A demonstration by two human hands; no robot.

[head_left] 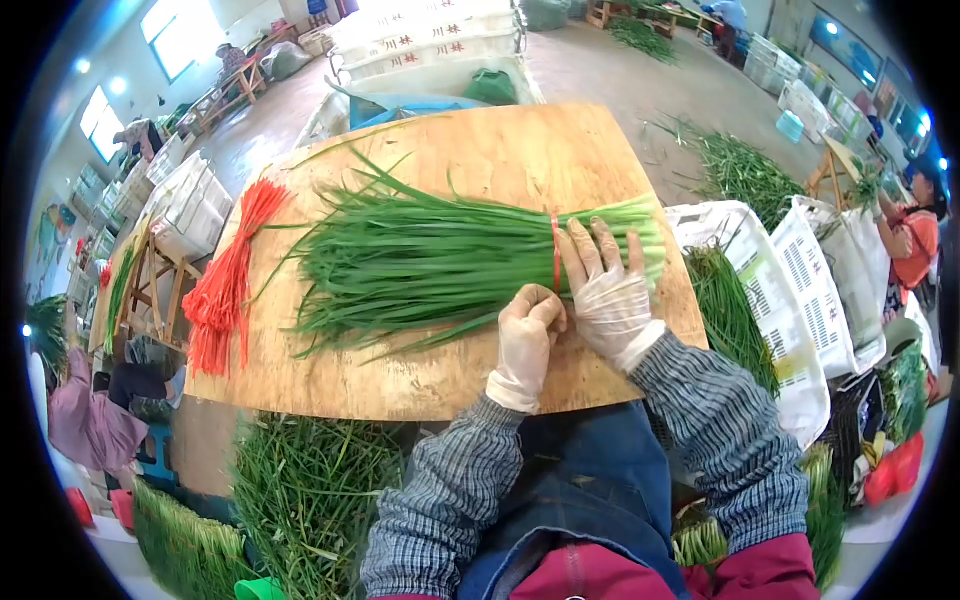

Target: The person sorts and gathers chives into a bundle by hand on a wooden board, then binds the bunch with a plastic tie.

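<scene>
A thick bundle of garlic chives (430,250) lies across the wooden board (440,385), its leaf tips to the left and pale cut stems to the right. A red tie (557,255) runs round it near the stems. My right hand (610,295), in a thin see-through glove, rests with fingers stretched over the stems just right of the tie. Its thumb is hidden. My left hand (525,340), gloved too, is closed at the bundle's near edge by the tie. What its fingers pinch is hidden.
Red ties (235,275) lie in a heap on the board's left side. White crates (430,45) stand beyond it, and a white basket (765,320) with chives is at right. Loose leaves (310,500) pile below the front edge. A co-worker (910,235) stands at far right.
</scene>
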